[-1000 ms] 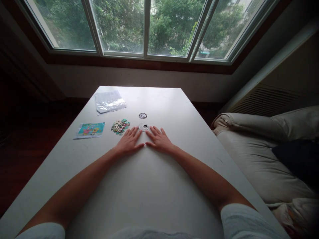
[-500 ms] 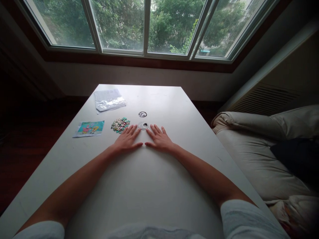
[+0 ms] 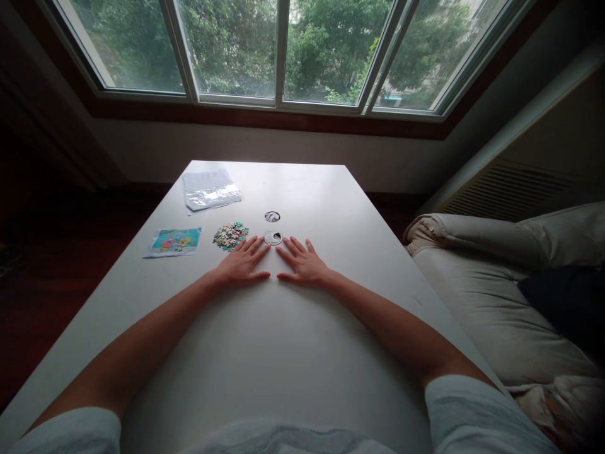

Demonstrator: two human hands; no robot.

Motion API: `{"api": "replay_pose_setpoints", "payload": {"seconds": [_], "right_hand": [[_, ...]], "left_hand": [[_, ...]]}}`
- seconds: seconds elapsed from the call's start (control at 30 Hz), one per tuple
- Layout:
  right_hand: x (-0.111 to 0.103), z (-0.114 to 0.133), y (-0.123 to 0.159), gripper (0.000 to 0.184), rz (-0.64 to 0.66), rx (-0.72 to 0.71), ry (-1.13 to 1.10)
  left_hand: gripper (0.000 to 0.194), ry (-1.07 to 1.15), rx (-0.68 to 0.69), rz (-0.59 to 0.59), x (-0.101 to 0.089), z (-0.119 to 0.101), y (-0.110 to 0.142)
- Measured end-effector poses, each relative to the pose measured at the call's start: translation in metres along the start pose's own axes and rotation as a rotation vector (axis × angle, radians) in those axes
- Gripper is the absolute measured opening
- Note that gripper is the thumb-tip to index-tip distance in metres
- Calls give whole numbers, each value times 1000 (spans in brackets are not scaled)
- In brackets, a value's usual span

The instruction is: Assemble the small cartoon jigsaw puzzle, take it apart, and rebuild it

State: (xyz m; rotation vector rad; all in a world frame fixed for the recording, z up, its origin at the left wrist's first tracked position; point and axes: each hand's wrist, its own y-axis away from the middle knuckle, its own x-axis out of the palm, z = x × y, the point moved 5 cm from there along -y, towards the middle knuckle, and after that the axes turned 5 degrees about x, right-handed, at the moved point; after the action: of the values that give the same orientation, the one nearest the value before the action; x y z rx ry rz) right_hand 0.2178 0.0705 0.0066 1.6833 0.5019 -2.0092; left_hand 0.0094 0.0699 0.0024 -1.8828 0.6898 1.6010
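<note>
Both hands lie flat on the white table (image 3: 278, 353), fingers spread and holding nothing. My left hand (image 3: 241, 265) has its fingertips close to a heap of small jigsaw puzzle pieces (image 3: 230, 235). My right hand (image 3: 302, 265) rests opposite it, with the thumbs a short gap apart. Just beyond the fingertips, between the hands, is a round disc (image 3: 273, 238) with a dark spot. A smaller round piece (image 3: 272, 216) with a dark rim lies behind it. Left of the heap is a colourful cartoon picture sheet (image 3: 177, 241).
A clear plastic bag with white paper (image 3: 211, 189) lies at the table's far left. A beige sofa (image 3: 477, 284) with a dark cushion (image 3: 567, 302) stands along the right side. Beyond the table are a wall and a wide window (image 3: 278, 63).
The view has shifted slightly, so the table things appear a little further right. Both hands stay flat in the same place on the table.
</note>
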Motion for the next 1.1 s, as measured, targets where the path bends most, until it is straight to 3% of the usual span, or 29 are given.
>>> {"api": "replay_pose_setpoints", "payload": {"seconds": [0.3,0.7,1.1], "right_hand": [[1,1,-3,86,-20,16,12],[4,-3,-9,78,-5,30,3],[2,-1,-8,88,44,26,31]], "left_hand": [[79,15,-36,-11,0,2,-1],[81,18,-43,-1,3,4,-1],[82,-9,-48,34,0,2,-2]]}}
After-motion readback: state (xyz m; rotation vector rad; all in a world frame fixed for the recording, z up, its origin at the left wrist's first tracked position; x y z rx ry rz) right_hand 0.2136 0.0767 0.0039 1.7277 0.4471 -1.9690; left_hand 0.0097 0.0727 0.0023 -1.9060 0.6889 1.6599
